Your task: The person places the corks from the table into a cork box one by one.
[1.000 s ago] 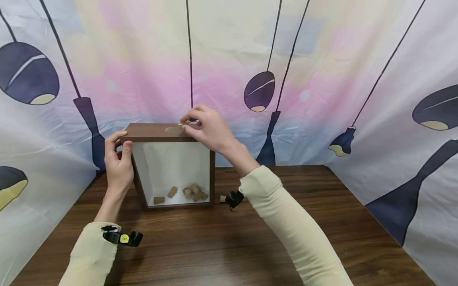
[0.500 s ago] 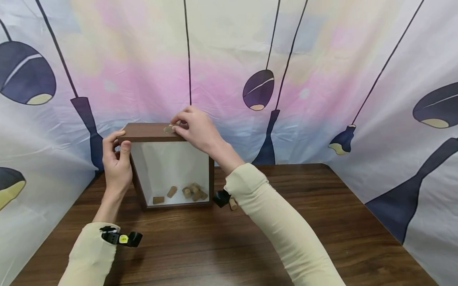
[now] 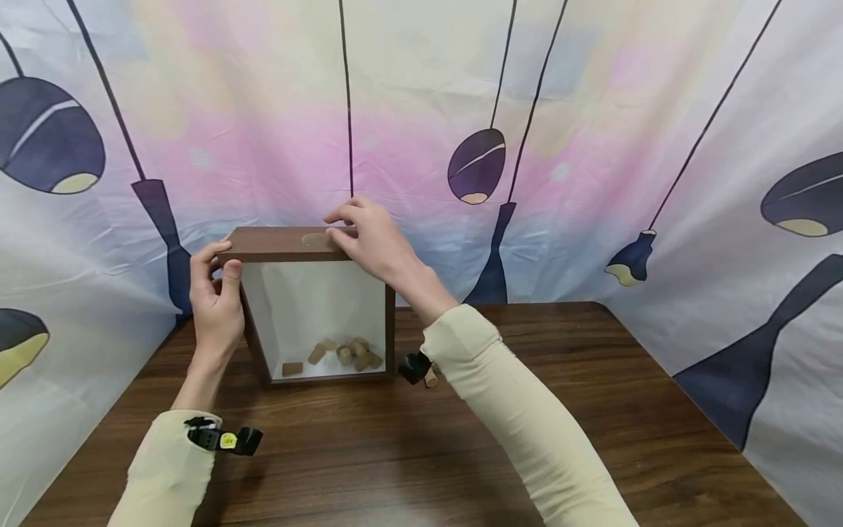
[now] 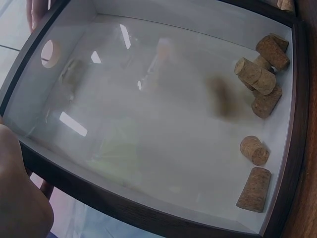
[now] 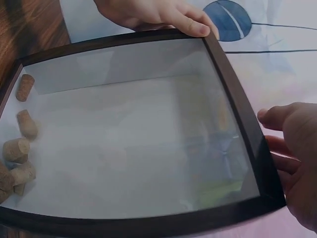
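Observation:
A brown-framed box (image 3: 308, 245) with a clear front and white inside stands upright on the table. My left hand (image 3: 219, 307) grips its upper left corner, thumb at the front and fingers around the side. Over the top, beside the round hole (image 3: 314, 240), is my right hand (image 3: 378, 238), its fingers loosely bent with nothing seen between them. Several corks (image 3: 358, 353) lie along the box floor. In the left wrist view a blurred brown shape (image 4: 224, 98) hangs midway inside the box, looking like a moving cork.
A loose cork (image 3: 431, 378) lies on the dark wooden table (image 3: 540, 410) right of the box, partly hidden by the right wrist camera (image 3: 413, 367). A printed curtain (image 3: 408, 95) hangs behind and at both sides.
My right hand moved left to the hole with a cork, then let it go and drew slightly right. Another cork shows inside the box. The left hand keeps its grip.

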Tool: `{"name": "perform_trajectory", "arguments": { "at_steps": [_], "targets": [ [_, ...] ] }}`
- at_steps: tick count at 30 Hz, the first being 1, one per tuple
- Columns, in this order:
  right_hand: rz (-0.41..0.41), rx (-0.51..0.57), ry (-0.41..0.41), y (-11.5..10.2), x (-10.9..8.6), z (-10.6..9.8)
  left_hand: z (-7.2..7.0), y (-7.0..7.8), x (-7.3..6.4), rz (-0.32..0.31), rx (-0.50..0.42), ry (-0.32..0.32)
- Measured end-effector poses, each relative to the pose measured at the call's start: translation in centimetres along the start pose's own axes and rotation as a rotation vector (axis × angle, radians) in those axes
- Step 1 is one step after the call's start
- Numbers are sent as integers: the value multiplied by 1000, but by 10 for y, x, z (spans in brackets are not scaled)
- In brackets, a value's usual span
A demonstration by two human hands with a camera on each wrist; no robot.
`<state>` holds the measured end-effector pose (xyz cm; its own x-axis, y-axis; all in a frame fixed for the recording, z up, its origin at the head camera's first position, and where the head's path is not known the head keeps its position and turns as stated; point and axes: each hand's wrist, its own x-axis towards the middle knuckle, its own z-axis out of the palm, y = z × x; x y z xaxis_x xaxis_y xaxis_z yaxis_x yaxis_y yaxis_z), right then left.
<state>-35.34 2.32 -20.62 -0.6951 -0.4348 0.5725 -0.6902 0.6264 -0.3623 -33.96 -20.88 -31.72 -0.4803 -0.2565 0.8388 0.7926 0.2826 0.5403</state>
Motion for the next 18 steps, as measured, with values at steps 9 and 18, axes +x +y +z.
{"name": "perform_trajectory", "arguments": {
  "at_steps": [9, 18],
  "targets": [
    [-43, 99, 127, 16, -15, -16, -2, -11, 2, -1, 10, 6],
    [-6, 145, 258, 44, -43, -30, -1, -6, 0, -20, 9, 0]
  ]
}}
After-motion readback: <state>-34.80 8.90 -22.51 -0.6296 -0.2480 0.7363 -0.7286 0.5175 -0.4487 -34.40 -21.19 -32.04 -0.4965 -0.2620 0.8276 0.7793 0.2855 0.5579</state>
